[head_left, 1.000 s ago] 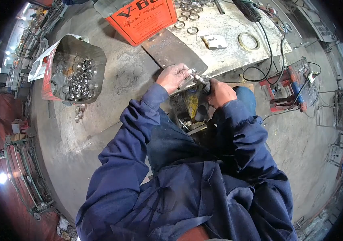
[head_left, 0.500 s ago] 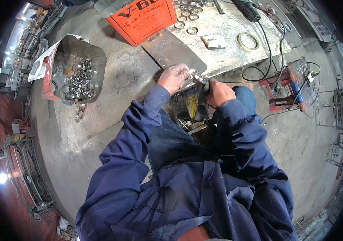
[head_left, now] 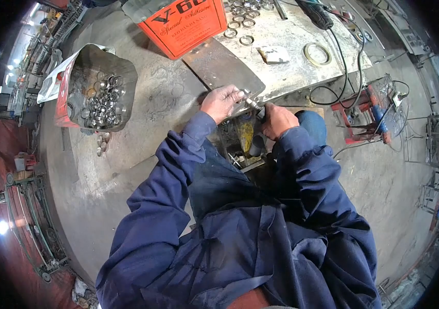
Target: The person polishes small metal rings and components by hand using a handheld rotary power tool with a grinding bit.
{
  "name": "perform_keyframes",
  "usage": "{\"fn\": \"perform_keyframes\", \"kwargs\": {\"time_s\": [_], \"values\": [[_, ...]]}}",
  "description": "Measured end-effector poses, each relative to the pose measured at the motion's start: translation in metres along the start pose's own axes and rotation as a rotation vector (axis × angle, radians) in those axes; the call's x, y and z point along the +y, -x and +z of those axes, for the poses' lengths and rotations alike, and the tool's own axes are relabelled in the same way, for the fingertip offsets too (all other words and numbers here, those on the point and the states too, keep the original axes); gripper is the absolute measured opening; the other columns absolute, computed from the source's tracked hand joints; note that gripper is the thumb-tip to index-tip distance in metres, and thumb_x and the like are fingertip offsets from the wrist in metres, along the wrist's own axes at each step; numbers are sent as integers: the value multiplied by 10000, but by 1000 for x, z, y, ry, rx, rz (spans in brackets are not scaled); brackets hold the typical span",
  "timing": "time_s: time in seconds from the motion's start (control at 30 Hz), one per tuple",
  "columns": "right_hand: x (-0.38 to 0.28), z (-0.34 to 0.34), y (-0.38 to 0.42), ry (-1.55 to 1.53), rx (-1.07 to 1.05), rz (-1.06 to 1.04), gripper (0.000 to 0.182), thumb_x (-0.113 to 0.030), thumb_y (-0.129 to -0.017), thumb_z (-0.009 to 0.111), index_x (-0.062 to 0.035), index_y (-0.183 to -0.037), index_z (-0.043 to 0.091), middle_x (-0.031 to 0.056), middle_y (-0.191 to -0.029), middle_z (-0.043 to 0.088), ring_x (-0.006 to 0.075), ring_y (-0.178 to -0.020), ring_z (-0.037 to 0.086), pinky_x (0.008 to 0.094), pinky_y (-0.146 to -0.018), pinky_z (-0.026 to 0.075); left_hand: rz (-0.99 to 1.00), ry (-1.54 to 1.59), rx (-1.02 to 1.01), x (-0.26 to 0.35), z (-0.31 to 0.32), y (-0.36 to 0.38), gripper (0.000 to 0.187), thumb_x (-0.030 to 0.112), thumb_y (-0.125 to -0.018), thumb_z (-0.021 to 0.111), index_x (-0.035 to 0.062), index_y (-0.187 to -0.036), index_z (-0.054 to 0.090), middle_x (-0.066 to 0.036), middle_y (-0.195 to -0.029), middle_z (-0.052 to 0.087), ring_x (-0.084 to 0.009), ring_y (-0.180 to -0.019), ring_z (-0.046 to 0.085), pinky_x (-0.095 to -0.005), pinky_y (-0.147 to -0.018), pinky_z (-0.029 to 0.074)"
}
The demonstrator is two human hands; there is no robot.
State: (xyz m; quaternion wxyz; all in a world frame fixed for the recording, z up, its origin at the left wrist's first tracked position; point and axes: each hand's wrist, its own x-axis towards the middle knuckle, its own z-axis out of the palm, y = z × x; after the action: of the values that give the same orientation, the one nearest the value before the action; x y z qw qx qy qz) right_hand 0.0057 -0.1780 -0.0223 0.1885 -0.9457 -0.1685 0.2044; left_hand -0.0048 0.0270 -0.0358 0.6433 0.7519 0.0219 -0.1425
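Note:
My left hand (head_left: pixel 220 102) is closed, pinching a small shiny metal ring (head_left: pixel 246 93) at its fingertips, though the fingers cover much of it. Around the dark body of a die grinder (head_left: pixel 255 106) my right hand (head_left: pixel 280 122) is wrapped. The grinder's silver nose points up and left, meeting or nearly meeting the ring; the exact contact is too small to tell. Both hands are just in front of the near corner of a flat metal plate (head_left: pixel 224 67), above my lap.
A cut-open can (head_left: pixel 131 77) of metal rings stands left, with several loose rings (head_left: pixel 102 143) beside it. An orange adhesive tin (head_left: pixel 188 31) is behind the plate. More rings (head_left: pixel 247 40), a large ring (head_left: pixel 317 53) and a corded tool (head_left: pixel 318 15) lie on the table. A red stand (head_left: pixel 366 116) is right.
My right hand and the grinder have shifted slightly left. My left hand keeps its pinch on the ring in nearly the same place.

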Motion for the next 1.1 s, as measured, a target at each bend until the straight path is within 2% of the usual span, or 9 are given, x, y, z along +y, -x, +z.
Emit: {"fn": "perform_keyframes", "kwargs": {"time_s": [0.13,0.27,0.43,0.6,0.7,0.8,0.87,0.97,1.1], "values": [[1,-7,0,-71,25,6,313,-179,-679,652,-21,-940,581,228,-892,643,390,-886,622,452,-759,500,8,-38,18,5,1,3,267,332,-924,554,70,-888,595,38,-636,474,-47,-485,402,-208,-444,325],[3,5,1,-1,-7,-38,306,-180,-683,646,-18,-934,585,231,-895,642,391,-892,619,454,-761,497,2,-8,15,4,1,3,279,345,-917,561,72,-874,597,42,-596,445,-47,-486,402,-205,-444,323],[1,-9,0,-46,65,-12,305,-185,-683,663,-23,-925,571,231,-867,640,392,-893,618,457,-762,496,41,-66,52,1,2,0,282,355,-914,565,82,-858,605,46,-578,433,-49,-486,403,-209,-447,318],[1,0,1,-2,14,-10,309,-188,-684,668,-16,-922,572,233,-875,640,388,-893,617,457,-760,495,70,-122,60,5,3,2,292,367,-911,565,83,-860,608,46,-581,439,-50,-488,401,-215,-454,328],[0,-2,-2,-7,11,-15,308,-175,-676,672,-21,-925,576,233,-880,640,388,-888,618,453,-755,497,68,-151,85,9,4,4,286,344,-911,568,70,-843,616,23,-568,453,-68,-496,402,-254,-469,342],[-2,-10,0,-38,18,5,304,-160,-669,669,-28,-928,580,232,-882,640,388,-887,620,449,-752,500,17,-92,76,7,4,4,286,348,-911,567,74,-844,615,28,-565,445,-63,-501,397,-250,-470,337],[-2,-8,3,-62,15,17,301,-152,-667,666,-30,-929,582,231,-884,640,388,-889,620,447,-753,502,41,-44,55,0,3,2,303,379,-910,562,85,-852,603,51,-594,442,-46,-510,403,-215,-472,329],[-2,1,1,-36,-3,-43,298,-169,-682,648,-15,-930,587,226,-901,640,389,-903,617,449,-770,499,43,-117,77,3,3,4,292,370,-910,566,87,-852,604,53,-597,444,-45,-514,403,-215,-474,329],[1,-7,-4,-47,-39,-3,305,-176,-682,645,-12,-933,589,231,-909,638,393,-909,615,448,-779,498,75,-118,73,2,3,3,295,373,-912,563,87,-855,608,56,-592,435,-45,-513,398,-211,-474,324]]}}
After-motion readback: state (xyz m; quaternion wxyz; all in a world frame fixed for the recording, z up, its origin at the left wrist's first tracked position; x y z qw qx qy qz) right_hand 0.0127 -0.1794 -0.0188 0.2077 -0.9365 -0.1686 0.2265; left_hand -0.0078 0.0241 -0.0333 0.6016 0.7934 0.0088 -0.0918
